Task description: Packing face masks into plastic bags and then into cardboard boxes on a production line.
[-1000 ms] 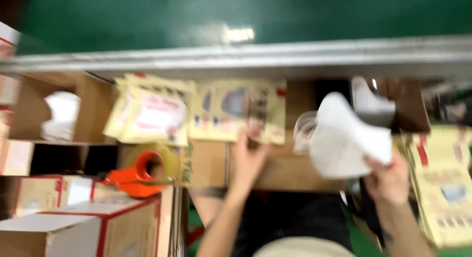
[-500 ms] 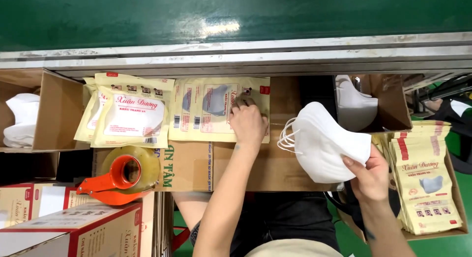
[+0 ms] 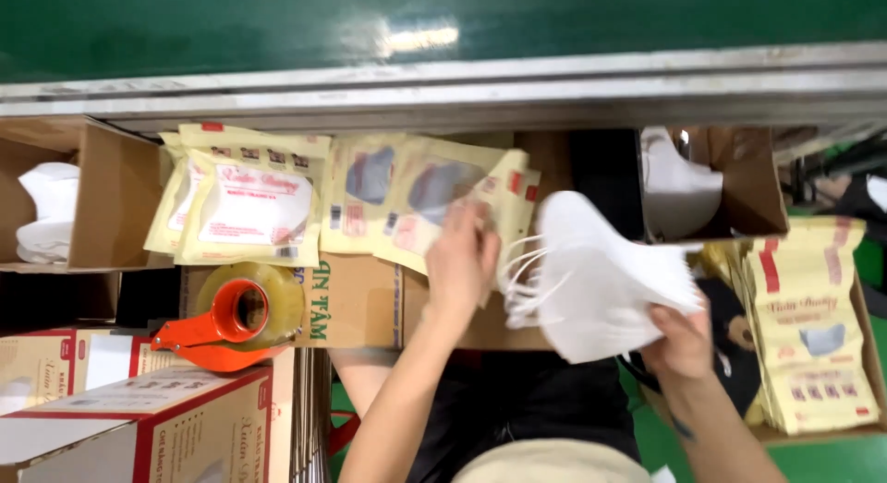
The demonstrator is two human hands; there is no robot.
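Observation:
My right hand (image 3: 686, 343) grips a stack of white folded face masks (image 3: 605, 278) with their ear loops hanging out to the left. My left hand (image 3: 462, 261) pinches a yellow printed pouch (image 3: 448, 199) and lifts it off a fanned pile of like pouches, tilting it towards the masks. The pouch and the mask stack are close but apart. A second pile of yellow pouches (image 3: 245, 206) lies further left on the cardboard surface (image 3: 356, 303).
An orange tape dispenser (image 3: 236, 319) with a clear roll sits left of my arm. Open cardboard boxes hold white masks at the far left (image 3: 46, 211) and upper right (image 3: 684, 187). Filled pouches (image 3: 813, 326) lie in a box at right. Red-and-white cartons (image 3: 139, 418) stand at lower left. A green conveyor belt (image 3: 443, 21) runs across the top.
My left hand has picked up one pouch from the pile and pulled it back towards me. My right hand has brought the mask stack left, closer to the pouch.

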